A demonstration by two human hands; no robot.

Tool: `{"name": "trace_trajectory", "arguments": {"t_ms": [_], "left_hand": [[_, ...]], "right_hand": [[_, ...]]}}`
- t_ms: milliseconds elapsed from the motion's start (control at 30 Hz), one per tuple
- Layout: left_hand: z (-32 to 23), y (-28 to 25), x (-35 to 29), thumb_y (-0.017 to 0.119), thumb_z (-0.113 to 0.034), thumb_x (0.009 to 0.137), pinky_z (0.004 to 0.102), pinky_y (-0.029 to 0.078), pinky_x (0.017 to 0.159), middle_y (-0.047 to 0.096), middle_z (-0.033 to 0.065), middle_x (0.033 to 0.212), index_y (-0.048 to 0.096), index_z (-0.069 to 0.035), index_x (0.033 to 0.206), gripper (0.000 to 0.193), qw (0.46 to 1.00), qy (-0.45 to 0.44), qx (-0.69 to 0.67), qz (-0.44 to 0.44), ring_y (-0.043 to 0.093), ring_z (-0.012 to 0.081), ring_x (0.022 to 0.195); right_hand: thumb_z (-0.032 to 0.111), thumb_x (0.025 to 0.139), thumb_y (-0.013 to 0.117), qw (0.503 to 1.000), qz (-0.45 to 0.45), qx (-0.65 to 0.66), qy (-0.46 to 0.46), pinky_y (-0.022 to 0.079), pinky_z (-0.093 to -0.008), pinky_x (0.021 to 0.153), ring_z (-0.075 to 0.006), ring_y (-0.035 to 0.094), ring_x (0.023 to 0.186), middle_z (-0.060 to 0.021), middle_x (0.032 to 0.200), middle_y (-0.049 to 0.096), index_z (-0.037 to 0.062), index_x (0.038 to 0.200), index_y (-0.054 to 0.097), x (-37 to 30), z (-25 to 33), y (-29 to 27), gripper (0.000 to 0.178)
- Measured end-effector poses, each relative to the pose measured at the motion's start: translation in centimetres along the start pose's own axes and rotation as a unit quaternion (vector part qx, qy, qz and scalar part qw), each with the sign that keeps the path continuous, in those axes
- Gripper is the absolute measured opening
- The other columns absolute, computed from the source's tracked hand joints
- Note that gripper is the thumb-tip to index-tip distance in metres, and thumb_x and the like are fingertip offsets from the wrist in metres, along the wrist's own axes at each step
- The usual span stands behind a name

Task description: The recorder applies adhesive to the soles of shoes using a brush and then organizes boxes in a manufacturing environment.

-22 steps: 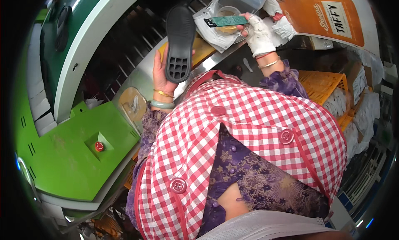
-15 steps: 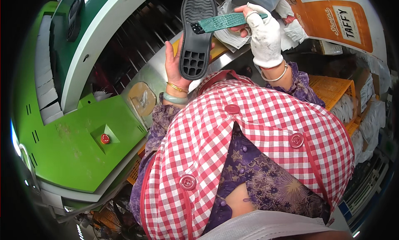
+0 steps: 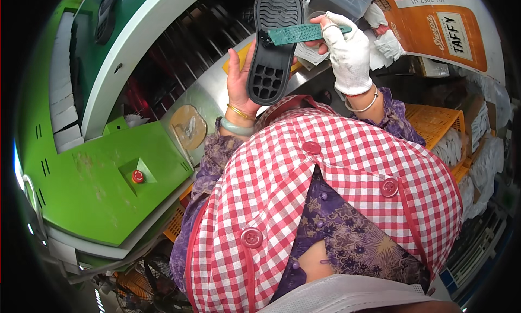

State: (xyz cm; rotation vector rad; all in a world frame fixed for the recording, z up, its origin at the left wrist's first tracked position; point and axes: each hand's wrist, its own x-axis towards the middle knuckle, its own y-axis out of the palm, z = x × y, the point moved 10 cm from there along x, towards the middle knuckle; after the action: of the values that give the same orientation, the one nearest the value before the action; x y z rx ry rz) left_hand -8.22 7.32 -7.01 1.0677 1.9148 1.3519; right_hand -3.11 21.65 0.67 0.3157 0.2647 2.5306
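A black shoe sole (image 3: 275, 69) is held upright in my bare left hand (image 3: 242, 85), its inner face toward me. A wavy pattern marks its upper part, and open square cells fill the heel end. My right hand (image 3: 347, 55), in a white glove with some fingertips bare, grips a green brush (image 3: 312, 34) by its far right end. The brush lies across the sole, its dark bristles touching the inner face near the left edge. My left fingers wrap behind the sole and are partly hidden.
At left stands a green machine (image 3: 97, 188) with a red button (image 3: 138, 176); another sole (image 3: 107, 16) rests on it. A round tan disc (image 3: 188, 127) lies on the metal surface. A clear plastic box (image 3: 343, 1), an orange carton (image 3: 442, 28) and an orange crate (image 3: 431, 122) are at right.
Both hands, the sole and the brush appear shifted right in the view, along with a slight shift of the surroundings. The bristles still touch the sole, a little lower along it.
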Motion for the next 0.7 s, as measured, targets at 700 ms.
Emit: {"name": "trace_trajectory", "arguments": {"t_ms": [700], "left_hand": [[-1.0,-0.7,1.5,0.031,-0.067,0.088,0.0496,0.041,0.099,0.044,0.0151,0.135,0.029,-0.016,0.143,0.074,0.993,0.047,0.009,-0.109,0.049,0.0364,0.118]], "right_hand": [[0.009,0.09,0.057,0.998,0.034,-0.014,0.042,0.038,-0.015,0.052,-0.0007,0.051,0.06,0.0005,0.074,0.062,-0.0012,0.097,0.064,-3.0,-0.3,1.9,0.014]]}}
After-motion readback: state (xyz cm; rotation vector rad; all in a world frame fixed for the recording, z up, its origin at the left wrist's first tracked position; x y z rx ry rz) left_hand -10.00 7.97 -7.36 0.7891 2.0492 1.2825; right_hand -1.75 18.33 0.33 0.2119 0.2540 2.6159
